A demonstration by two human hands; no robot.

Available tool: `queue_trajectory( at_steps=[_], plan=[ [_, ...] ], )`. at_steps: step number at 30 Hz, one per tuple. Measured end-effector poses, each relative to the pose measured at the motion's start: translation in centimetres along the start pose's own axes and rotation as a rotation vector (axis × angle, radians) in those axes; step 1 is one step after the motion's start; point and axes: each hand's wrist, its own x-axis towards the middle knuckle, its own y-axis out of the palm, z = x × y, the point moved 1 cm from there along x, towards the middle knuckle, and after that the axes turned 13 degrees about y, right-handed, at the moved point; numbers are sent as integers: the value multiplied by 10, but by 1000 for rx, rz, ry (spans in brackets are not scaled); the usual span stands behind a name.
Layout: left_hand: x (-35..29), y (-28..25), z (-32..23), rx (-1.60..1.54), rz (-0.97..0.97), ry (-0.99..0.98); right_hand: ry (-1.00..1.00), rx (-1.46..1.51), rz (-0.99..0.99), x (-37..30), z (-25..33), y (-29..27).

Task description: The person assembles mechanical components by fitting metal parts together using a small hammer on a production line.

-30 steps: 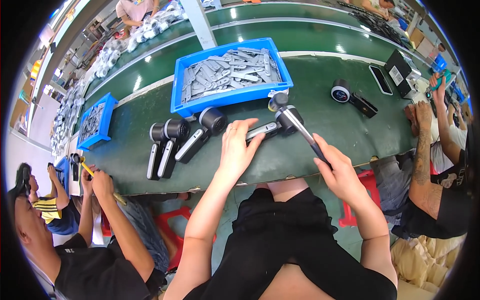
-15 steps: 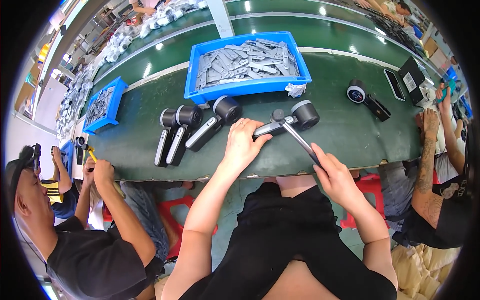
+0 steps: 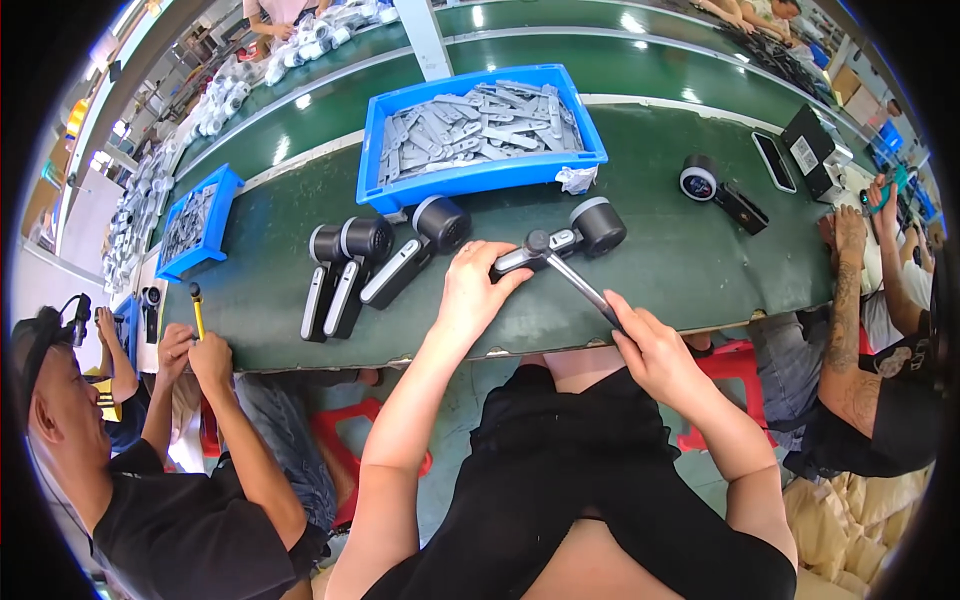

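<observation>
My left hand (image 3: 474, 288) is closed around the handle end of a black handheld device (image 3: 599, 226) with a round drum-like head and a light grey strip along its handle. The device lies on the green table, its head pointing right. In my right hand (image 3: 652, 348) is a small hammer (image 3: 574, 279) with a metal shaft and a dark grip. The hammer's round head is over the grey strip, between my left fingers and the device's head; whether it touches cannot be told. Several similar devices (image 3: 398, 272) lie just left of my left hand.
Behind the devices stands a blue bin (image 3: 480, 180) heaped with grey strips. A smaller blue bin (image 3: 222, 225) is at left. Another device (image 3: 742, 212), a phone (image 3: 774, 162) and a black box (image 3: 812, 150) lie at right. Co-workers sit on both sides; the left one holds a yellow-handled hammer (image 3: 199, 316).
The hammer head has shifted slightly toward my left hand along the device's handle. My left hand keeps its grip. The left co-worker's hammer has swung more upright. The whole view has shifted slightly.
</observation>
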Motion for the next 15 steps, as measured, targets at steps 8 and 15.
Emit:
queue_trajectory(
  at_steps=[8,15],
  plan=[
    [-9,-9,1,-93,-5,-174,-44,-41,-20,3,21,0],
    [-11,-5,3,-122,6,-185,-151,16,-124,-1,30,0]
  ],
)
